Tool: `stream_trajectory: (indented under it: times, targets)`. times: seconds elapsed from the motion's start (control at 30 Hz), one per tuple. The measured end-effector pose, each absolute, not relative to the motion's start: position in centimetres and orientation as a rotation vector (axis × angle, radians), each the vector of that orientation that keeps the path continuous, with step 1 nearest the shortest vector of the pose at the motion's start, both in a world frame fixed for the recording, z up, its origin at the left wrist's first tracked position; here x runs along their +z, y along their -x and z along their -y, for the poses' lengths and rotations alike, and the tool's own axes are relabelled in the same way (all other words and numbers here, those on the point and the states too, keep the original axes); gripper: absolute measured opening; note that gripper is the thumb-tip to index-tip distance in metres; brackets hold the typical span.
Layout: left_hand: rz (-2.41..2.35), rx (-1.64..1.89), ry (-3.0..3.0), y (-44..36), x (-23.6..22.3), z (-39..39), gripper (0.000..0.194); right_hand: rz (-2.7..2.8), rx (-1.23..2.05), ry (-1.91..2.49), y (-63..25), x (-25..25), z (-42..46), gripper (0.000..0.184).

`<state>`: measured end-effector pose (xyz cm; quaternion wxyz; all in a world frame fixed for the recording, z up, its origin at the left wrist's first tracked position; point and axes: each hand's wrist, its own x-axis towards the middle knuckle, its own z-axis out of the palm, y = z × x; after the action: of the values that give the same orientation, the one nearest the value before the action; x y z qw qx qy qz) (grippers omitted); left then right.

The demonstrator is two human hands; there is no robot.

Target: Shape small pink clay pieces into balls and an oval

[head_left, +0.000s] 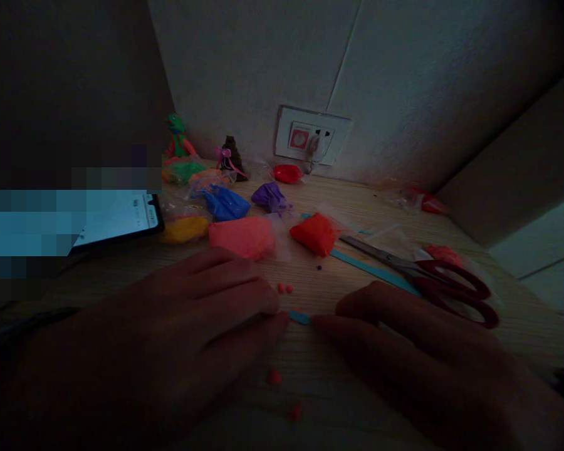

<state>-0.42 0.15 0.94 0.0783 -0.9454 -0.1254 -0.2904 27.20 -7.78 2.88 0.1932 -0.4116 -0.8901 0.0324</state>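
Observation:
A short blue strip (pixel 299 317) spans the gap between my two hands, just above or on the tabletop. My left hand (pixel 183 332) is closed, with its thumb and fingertips at the strip's left end. At the right end, the fingers of my right hand (pixel 418 351) are closed on it, the tips partly in shadow. A trace of orange-red shows along the strip's far edge. Two small orange-red balls (pixel 284 288) lie just beyond the strip. Nearer to me are a small red lump (pixel 273 376) and another red lump (pixel 295 411).
Scissors (pixel 395 260) with dark red handles lie at right over a long blue strip (pixel 371 269). Bags of red (pixel 314 233), pink (pixel 242 237), blue (pixel 226 204) and yellow clay (pixel 185 230) stand behind. A phone (pixel 117 219) is at left; a green figure (pixel 178 138) stands by the wall.

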Motion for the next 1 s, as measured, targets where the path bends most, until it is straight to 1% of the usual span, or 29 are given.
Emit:
stream_trajectory:
  times: [0.37, 0.53, 0.63, 0.8, 1.0]
  targets:
    - [0.347, -0.849, 2.794, 0.4, 1.3, -0.1, 0.037, 2.462, 0.015, 1.131, -26.8, 2.8, 7.8, 0.052]
    - [0.312, -0.79, 2.814, 0.6, 1.2, 0.0, 0.033, 2.462, -0.161, 1.045, -27.6, 1.9, 7.6, 0.035]
    - [0.343, -0.815, 2.841, 0.1, 1.2, -0.2, 0.034, 2.455, -0.235, 1.067, -27.9, 1.9, 7.5, 0.031]
    - [0.36, -0.762, 2.894, -0.1, 1.3, -0.2, 0.031, 2.467, -0.248, 1.113, -27.9, 2.5, 7.3, 0.039]
    - [0.369, -0.764, 2.872, 0.1, 1.1, -0.3, 0.035, 2.429, -0.237, 1.155, -28.1, 1.7, 7.5, 0.038]
